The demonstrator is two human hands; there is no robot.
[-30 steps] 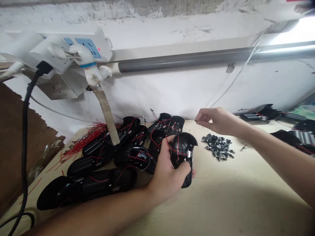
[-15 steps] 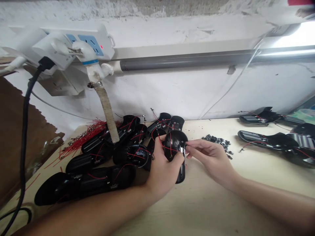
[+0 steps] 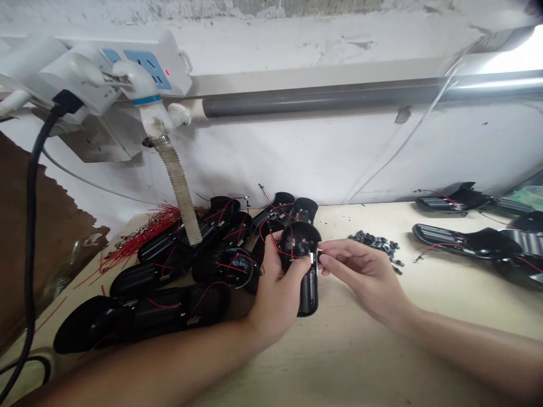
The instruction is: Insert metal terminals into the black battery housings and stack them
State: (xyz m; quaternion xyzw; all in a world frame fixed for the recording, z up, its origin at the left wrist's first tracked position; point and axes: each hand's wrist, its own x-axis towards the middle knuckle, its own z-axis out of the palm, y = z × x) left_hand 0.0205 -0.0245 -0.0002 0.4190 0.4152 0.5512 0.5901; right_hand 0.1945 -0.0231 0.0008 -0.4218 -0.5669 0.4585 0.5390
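1. Whitewashed wall (image 3: 297, 158), stained and chipped, runs behind the tabletop (image 3: 360, 362). Grey pipe (image 3: 322, 97) runs along it, with a thin white cable (image 3: 407, 133) hanging down across it.
2. Upper left: white power strip (image 3: 172, 70) with blue socket faces, red indicator lit, white plugs in it. Black power cable (image 3: 30, 226) drops down from there. Ribbed beige hose (image 3: 179, 186), clamped to a white fitting (image 3: 155, 118), comes down into the pile on the tabletop. Brown sheet with a torn edge (image 3: 42, 243) sits at far left.
3. Left of centre: heap of black plastic shells (image 3: 169, 314) with red wires, lying overlapped and touching each other. Loose bunch of red wires (image 3: 144, 232) lies just beside the heap, by the hose.
4. Left hand (image 3: 275, 297) is closed around a black plastic shell (image 3: 299, 238), fingers wrapped on its side, wide end up, lower end resting near the tabletop. Thin red wires (image 3: 292, 249) cross its inner face. Shell sits at the right edge of the heap, in front of it.
5. Right hand (image 3: 360, 277) is narrow, thumb and fingertips (image 3: 324, 257) pinched together right at a small silver part (image 3: 311, 258) on the shell. Cannot tell if anything small is between them.
6. Small black parts (image 3: 375, 243) lie in a loose pile just behind the right hand. More wired black shells (image 3: 464, 243) lie well apart at far right.
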